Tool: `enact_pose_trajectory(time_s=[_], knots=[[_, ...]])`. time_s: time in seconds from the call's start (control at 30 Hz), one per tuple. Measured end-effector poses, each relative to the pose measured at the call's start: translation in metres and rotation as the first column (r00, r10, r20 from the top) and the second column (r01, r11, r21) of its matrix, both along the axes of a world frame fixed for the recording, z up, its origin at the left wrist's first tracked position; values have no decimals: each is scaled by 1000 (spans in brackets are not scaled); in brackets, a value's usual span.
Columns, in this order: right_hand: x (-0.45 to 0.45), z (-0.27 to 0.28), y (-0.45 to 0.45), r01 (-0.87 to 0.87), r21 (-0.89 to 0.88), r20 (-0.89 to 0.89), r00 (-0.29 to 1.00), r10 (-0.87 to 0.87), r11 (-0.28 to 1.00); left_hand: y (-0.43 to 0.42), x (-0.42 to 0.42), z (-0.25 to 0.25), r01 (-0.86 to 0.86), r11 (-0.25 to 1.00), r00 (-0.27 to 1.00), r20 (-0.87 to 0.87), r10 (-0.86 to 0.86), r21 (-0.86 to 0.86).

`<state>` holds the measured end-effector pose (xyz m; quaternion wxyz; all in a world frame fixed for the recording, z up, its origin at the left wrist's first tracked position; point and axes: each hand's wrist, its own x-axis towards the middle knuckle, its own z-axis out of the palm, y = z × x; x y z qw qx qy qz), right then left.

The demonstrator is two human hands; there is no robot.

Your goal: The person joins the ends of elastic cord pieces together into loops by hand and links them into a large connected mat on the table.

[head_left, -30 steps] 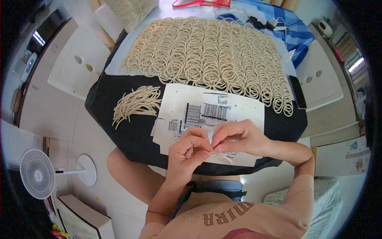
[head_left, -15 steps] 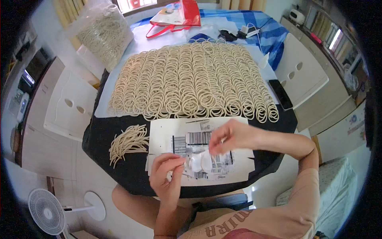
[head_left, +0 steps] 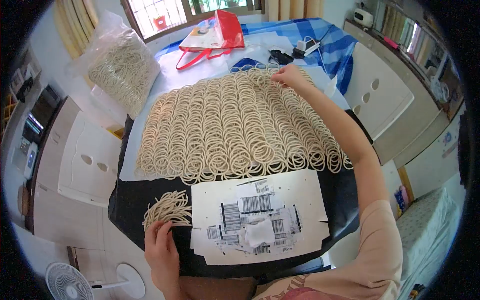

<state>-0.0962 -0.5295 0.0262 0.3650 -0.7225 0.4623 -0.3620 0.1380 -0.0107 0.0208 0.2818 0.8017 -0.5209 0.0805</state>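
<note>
At the tabletop's [head_left: 337, 195] far left corner stands a clear plastic bag [head_left: 122, 75] packed with beige strands. Near its left corner, the left hand [head_left: 162, 252] has its fingertips on the near side of a loose bundle of beige strands [head_left: 168, 204]; whether they grip one I cannot tell. Right of that bundle, along the near edge, lies a pale cardboard sheet [head_left: 212, 200] with barcode labels and a white wad [head_left: 260, 233] on it. Beyond the sheet, overlapping beige rings [head_left: 210, 130] spread in columns from near the left edge toward the right. The right hand [head_left: 291, 78], well apart from the left, reaches to their far right part, fingertips drawn together at the rings; whether they hold one is unclear.
</note>
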Motion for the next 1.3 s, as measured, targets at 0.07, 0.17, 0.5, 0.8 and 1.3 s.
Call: enact_pose_trajectory(time_s=[0.07,0.17,0.5,0.8,1.3], knots=[[5,-11,-20,22,56,32,999,-24,998,-2,4,-5,35,999,999,18,-35,3],[11,-16,-34,-9,45,-41,999,10,999,-5,9,-11,49,999,999,18,-49,3],[26,-17,-31,60,-329,-353,918,-181,942,-10,13,-21,3,996,997,-81,-10,-84],[9,-3,38,-127,-246,-111,989,102,961,-5,19,-31,22,994,1000,-3,-22,-107],[-6,44,371,-911,53,203,412,888,410,-6,-126,27,-159,803,372,-788,-490,-575]])
